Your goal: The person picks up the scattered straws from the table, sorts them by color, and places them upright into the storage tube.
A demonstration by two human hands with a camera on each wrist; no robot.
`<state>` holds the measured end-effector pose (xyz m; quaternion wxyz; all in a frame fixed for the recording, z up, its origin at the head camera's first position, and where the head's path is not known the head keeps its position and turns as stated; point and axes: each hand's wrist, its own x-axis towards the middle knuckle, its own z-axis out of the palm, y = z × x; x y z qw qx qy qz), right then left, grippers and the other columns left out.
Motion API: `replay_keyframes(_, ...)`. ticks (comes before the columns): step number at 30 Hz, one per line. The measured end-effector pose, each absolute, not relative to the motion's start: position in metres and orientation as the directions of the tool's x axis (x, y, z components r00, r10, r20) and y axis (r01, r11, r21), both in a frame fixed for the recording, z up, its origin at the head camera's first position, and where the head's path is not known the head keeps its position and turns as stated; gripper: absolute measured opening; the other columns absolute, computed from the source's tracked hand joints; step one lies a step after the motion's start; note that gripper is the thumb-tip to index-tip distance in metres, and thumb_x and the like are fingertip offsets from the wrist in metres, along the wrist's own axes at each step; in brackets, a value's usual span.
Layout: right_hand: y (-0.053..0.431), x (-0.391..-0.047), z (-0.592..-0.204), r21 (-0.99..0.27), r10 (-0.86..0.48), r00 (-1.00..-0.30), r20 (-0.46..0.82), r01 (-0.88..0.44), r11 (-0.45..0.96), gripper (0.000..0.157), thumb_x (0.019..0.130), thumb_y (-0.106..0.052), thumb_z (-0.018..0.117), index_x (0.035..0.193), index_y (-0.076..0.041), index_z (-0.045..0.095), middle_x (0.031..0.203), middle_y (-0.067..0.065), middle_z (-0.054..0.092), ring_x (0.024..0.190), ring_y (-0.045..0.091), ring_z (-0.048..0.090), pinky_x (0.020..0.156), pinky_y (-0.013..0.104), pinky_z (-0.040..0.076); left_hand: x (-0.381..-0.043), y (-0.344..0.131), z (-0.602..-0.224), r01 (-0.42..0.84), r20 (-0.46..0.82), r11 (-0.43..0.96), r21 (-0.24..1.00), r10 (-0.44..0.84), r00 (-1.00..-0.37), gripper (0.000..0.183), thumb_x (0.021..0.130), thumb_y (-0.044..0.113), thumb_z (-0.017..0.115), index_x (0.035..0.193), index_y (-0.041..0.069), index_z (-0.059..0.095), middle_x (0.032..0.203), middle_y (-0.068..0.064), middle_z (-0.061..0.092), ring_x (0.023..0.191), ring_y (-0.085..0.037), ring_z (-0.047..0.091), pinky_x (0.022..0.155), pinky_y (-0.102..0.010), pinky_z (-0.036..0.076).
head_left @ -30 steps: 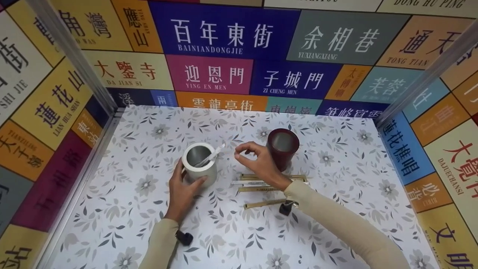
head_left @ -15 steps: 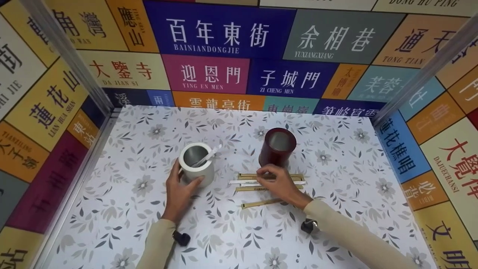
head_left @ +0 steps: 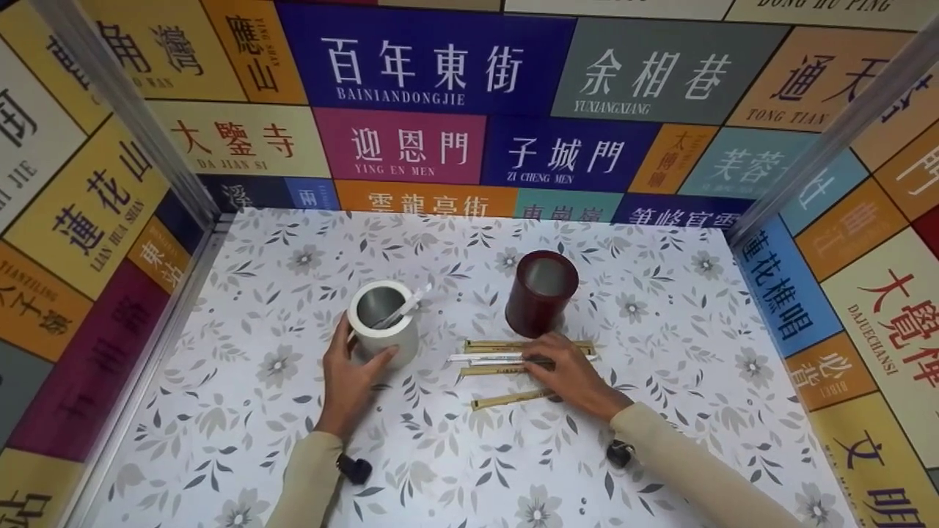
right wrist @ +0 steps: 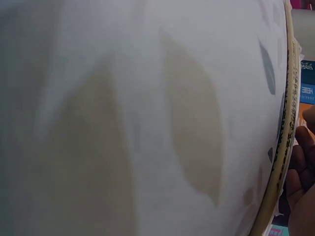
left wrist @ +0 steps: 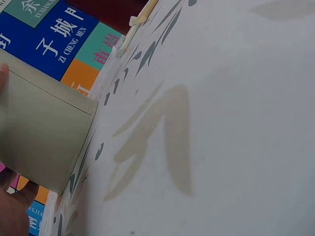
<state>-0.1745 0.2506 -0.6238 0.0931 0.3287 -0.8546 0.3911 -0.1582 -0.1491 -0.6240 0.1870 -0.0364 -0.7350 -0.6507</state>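
Note:
My left hand (head_left: 348, 381) grips the side of an off-white cup (head_left: 392, 348), thumb in front and fingers round the far left side. A thin white stick packet (head_left: 411, 301) leans inside it, its end above the rim. The cup's wall (left wrist: 44, 128) fills the left edge of the left wrist view. My right hand (head_left: 572, 374) has its fingertips on the white stick packets (head_left: 484, 358) lying on the table and appears to pinch one; the hand hides the exact contact. Gold stick packets (head_left: 506, 400) lie around them. In the right wrist view, curled fingers (right wrist: 306, 140) show behind a printed gold packet (right wrist: 281, 142).
A dark red cup (head_left: 539, 308) stands upright just behind the packets. The table (head_left: 411, 455) has a floral cover. Panels of coloured street-name signs (head_left: 425, 66) wall it at the back and both sides.
My right hand has drawn back from beside the off-white cup, moving right and toward me, down onto the stick packets. My left hand keeps hold of the cup.

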Motion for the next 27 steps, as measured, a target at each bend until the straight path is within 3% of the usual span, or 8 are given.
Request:
replay_keyframes(7, 0.255, -0.177, -0.621, -0.550, -0.548, -0.733, 0.402, -0.672, 0.495, 0.014, 0.086, 0.000, 0.079, 0.098, -0.006, 0.077, 0.103, 0.008, 0.067, 0.100, 0.023, 0.060, 0.087, 0.033, 0.051, -0.157, -0.148, -0.623, 0.274, 0.302, 0.154, 0.949, -0.206, -0.931, 0.099, 0.072, 0.009, 0.092, 0.155, 0.016, 0.040, 0.152, -0.013, 0.047, 0.143, -0.030, 0.040, 0.117, -0.057, 0.032)
replay_keyframes(16, 0.256, -0.181, -0.611, -0.506, -0.630, -0.725, 0.279, -0.668, 0.545, 0.012, 0.091, -0.008, 0.075, 0.103, -0.011, 0.077, 0.106, 0.003, 0.064, 0.101, 0.017, 0.056, 0.084, 0.035, 0.050, -0.146, -0.141, -0.601, 0.250, 0.279, 0.152, 0.956, -0.217, -0.936, 0.094, 0.077, 0.008, 0.088, 0.156, 0.019, 0.038, 0.153, -0.013, 0.046, 0.144, -0.030, 0.038, 0.120, -0.056, 0.028)
replay_keyframes(27, 0.253, -0.179, -0.598, -0.363, -0.679, -0.614, 0.403, -0.788, 0.497, 0.008, 0.087, -0.008, 0.080, 0.094, -0.009, 0.076, 0.100, 0.001, 0.066, 0.095, 0.019, 0.057, 0.081, 0.036, 0.049, -0.155, -0.145, -0.616, 0.256, 0.284, 0.151, 0.955, -0.207, -0.936, 0.098, 0.074, 0.005, 0.089, 0.156, 0.015, 0.038, 0.153, -0.017, 0.045, 0.144, -0.034, 0.038, 0.118, -0.061, 0.029)
